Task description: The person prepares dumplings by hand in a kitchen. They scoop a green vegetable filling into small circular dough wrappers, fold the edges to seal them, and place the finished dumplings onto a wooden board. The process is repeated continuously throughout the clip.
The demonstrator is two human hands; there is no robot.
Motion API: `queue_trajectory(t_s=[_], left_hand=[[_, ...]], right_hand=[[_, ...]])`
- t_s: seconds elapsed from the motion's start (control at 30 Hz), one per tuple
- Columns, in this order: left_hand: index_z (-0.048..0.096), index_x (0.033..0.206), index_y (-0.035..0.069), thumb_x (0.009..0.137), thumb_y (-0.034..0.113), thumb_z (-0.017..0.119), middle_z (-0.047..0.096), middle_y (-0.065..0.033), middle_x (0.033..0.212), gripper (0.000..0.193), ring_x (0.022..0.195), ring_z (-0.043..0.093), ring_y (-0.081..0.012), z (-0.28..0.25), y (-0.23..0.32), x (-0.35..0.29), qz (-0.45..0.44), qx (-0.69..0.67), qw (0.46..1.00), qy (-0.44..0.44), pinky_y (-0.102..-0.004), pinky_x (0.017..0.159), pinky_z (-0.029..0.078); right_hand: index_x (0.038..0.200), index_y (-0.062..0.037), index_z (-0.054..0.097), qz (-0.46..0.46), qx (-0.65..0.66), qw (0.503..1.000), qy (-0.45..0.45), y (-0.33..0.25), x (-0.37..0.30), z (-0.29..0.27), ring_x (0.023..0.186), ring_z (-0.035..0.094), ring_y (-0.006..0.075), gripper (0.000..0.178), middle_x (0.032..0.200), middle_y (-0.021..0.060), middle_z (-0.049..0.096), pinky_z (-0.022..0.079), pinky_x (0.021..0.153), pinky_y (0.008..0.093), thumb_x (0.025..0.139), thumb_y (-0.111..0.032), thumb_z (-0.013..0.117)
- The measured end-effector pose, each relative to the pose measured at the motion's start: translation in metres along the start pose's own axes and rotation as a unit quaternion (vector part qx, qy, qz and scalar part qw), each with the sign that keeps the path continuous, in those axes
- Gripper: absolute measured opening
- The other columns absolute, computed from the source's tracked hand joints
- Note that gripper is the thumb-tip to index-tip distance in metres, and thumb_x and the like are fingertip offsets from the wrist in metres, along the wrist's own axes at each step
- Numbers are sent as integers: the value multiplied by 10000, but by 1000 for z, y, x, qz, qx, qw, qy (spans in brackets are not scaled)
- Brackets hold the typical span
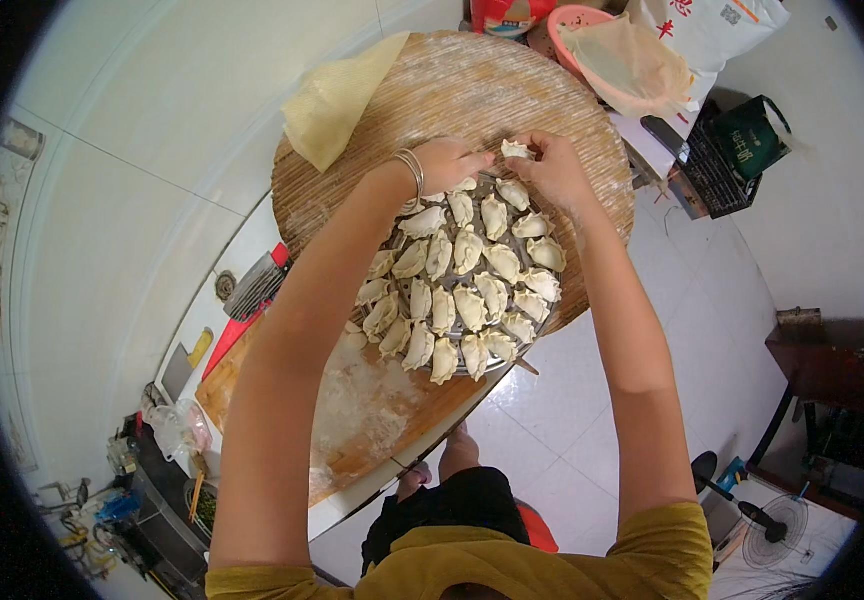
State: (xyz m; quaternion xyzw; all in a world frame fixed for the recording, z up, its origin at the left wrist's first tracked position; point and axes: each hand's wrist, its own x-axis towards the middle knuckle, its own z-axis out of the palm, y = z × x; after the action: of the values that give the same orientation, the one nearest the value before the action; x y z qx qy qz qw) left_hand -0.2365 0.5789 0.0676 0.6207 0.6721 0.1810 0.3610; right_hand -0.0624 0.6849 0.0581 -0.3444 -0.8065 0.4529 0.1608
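Note:
Over the far edge of a round metal tray (526,344), both my arms reach forward. Between the thumb and fingers of my right hand (552,170) is a pale, pleated dumpling (516,150). My left hand (444,166), with bangles at the wrist, hovers close by on the left, its fingers stretched toward that dumpling and partly hiding the tray's far row. Rows of raw dumplings (468,250) lie close together on the tray. The tray rests partly on a large round slatted board (452,85) dusted with flour.
A pale cloth-like sheet (344,105) drapes over the board's far left edge. To the left are a floury wooden board (367,410) and a cleaver (255,285). At the far right stand a pink basin (580,18) and a white sack (717,35); a black crate (717,180) is below.

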Motion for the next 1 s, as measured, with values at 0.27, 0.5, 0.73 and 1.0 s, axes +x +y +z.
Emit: queue_trajectory(t_s=[0.27,0.5,0.73,1.0], left_hand=[[672,1032,67,898,504,367,638,-216,982,550,964,579,-346,2,-31,1,-37,-41,998,18,-340,890,416],[656,1027,19,926,457,343,651,-161,987,548,897,587,-262,-1,-37,-5,-52,-51,997,32,-319,854,423],[645,1033,-13,918,488,343,655,-172,998,596,887,604,-249,2,-48,-9,-64,-75,992,78,-334,843,441],[623,1041,-37,933,448,336,649,-190,999,574,941,606,-272,3,-41,-10,-77,-58,991,91,-347,856,435]], right_hand=[[935,6,659,-15,-3,1000,-6,-3,7,10,721,624,216,300,804,136,660,482,693,319,675,-129,721],[872,4,677,71,-91,993,-13,-19,18,23,742,645,290,410,827,180,664,499,684,366,608,-299,755],[904,-3,676,125,-258,958,-10,-38,7,41,871,637,349,439,909,218,654,507,772,413,664,-369,714],[903,-28,681,70,-281,956,-54,-28,14,40,865,636,342,409,881,190,660,500,769,410,676,-367,702]])
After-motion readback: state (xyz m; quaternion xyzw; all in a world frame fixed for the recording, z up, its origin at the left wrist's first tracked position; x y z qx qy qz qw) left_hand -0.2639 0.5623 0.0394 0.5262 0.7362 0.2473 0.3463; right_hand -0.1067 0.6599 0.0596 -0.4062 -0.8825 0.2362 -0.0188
